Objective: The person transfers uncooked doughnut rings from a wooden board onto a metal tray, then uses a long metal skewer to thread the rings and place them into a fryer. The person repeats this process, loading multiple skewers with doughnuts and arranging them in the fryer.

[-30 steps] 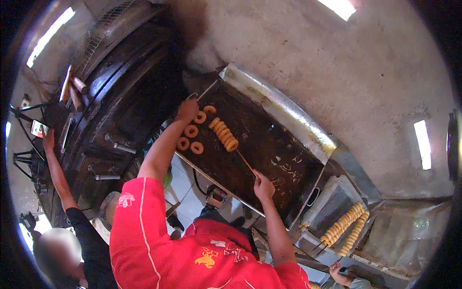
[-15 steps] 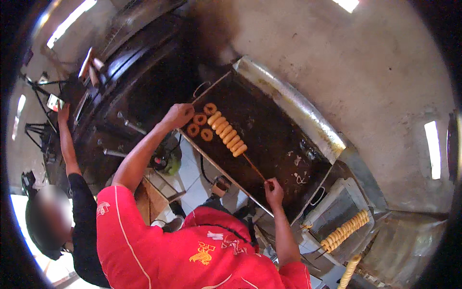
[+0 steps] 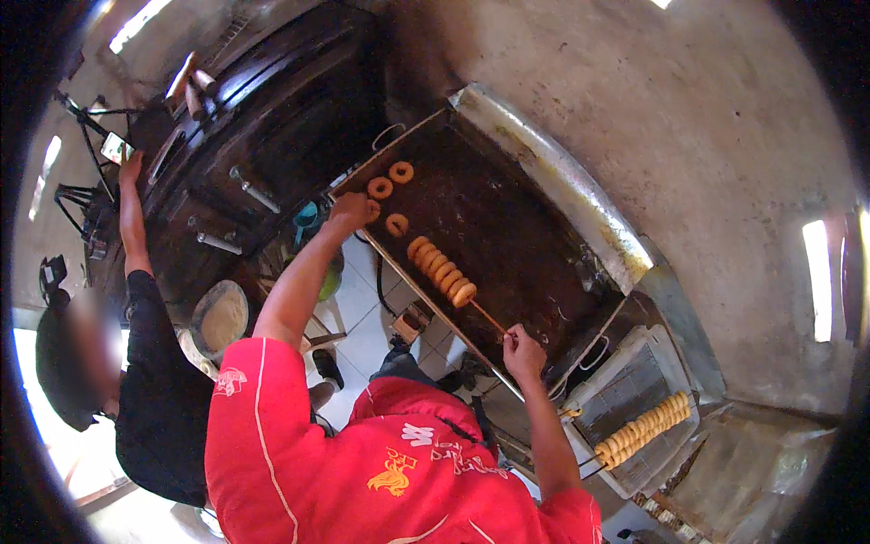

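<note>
With its thumb and fingers closed, my right hand (image 3: 524,352) grips the end of a thin stick (image 3: 489,316). A row of golden-brown ring doughnuts (image 3: 441,271) is threaded on that stick, lying slantwise over a wide, dark rectangular pan (image 3: 507,227). My left hand (image 3: 352,210) is at the pan's left corner, its fingers closed at a loose ring doughnut (image 3: 373,209) and covering part of it. Close by lie other loose doughnuts: one at the far side (image 3: 401,171), one beside it (image 3: 380,188), and one between my left hand and the threaded row (image 3: 396,224).
Right of the pan, another threaded row of doughnuts (image 3: 643,430) rests over a grey tray (image 3: 580,444). Wire handles (image 3: 594,354) stick out from the pan's ends. A metal guard (image 3: 553,172) borders its far side. At left, a co-worker in a black sleeve (image 3: 163,335) reaches toward a dark stand.
The threaded row and my right hand have come nearer to the pan's near edge. My left hand has moved from the pan's corner onto the near loose doughnut. The view has shifted slightly.
</note>
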Available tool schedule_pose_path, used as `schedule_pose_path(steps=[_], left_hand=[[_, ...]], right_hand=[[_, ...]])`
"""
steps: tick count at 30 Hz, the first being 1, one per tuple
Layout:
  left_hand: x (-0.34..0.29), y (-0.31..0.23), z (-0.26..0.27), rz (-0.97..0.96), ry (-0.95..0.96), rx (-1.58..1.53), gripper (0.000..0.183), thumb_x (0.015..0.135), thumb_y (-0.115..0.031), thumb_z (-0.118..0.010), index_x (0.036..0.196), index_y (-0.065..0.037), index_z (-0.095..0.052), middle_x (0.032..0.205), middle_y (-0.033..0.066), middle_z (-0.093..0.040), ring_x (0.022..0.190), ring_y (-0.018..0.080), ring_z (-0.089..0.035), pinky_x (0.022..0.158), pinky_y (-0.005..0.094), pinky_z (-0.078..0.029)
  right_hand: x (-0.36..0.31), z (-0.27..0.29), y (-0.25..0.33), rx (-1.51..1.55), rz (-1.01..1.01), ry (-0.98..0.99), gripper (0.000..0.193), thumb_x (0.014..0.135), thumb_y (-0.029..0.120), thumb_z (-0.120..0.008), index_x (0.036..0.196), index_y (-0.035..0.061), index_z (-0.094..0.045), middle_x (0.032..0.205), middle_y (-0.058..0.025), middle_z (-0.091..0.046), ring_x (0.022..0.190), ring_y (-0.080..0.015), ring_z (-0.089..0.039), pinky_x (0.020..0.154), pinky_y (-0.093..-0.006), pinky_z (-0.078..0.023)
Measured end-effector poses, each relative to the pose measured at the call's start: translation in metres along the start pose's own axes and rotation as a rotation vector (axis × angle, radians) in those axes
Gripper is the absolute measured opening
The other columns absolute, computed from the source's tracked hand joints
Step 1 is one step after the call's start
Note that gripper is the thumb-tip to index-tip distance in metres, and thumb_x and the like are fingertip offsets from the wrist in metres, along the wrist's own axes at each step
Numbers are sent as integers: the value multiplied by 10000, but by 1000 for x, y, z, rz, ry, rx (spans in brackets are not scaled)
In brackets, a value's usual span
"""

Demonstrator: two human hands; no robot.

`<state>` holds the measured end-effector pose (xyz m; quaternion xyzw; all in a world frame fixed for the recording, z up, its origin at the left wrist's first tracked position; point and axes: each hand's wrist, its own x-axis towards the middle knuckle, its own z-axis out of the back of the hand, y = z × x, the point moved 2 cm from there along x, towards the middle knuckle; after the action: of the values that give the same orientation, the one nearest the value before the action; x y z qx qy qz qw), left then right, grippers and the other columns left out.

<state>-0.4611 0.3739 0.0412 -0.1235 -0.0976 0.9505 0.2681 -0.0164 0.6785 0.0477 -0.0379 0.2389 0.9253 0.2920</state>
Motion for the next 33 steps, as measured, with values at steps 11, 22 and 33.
schedule_pose_path(steps=[11,22,33], left_hand=[[-27,26,-7,-196,11,-120,283,969,-287,-604,1063,-58,-741,1019,234,-747,966,448,-716,864,562,-564],[44,76,-10,-173,-16,-114,256,913,-327,-662,975,-99,-759,976,197,-749,925,421,-721,799,555,-568],[67,65,14,122,-22,108,310,943,-263,-622,1087,-14,-737,1105,233,-747,1027,445,-724,901,547,-587]], right_hand=[[48,-34,9,87,66,82,175,981,343,-659,1084,202,-650,869,-130,-749,826,-427,-721,678,-547,-528],[47,-83,0,276,60,-42,131,968,278,-694,1063,190,-677,864,-89,-762,840,-359,-748,680,-495,-549],[44,-34,70,-6,-44,19,174,987,324,-644,1094,188,-659,895,-102,-769,860,-388,-736,731,-533,-549]])
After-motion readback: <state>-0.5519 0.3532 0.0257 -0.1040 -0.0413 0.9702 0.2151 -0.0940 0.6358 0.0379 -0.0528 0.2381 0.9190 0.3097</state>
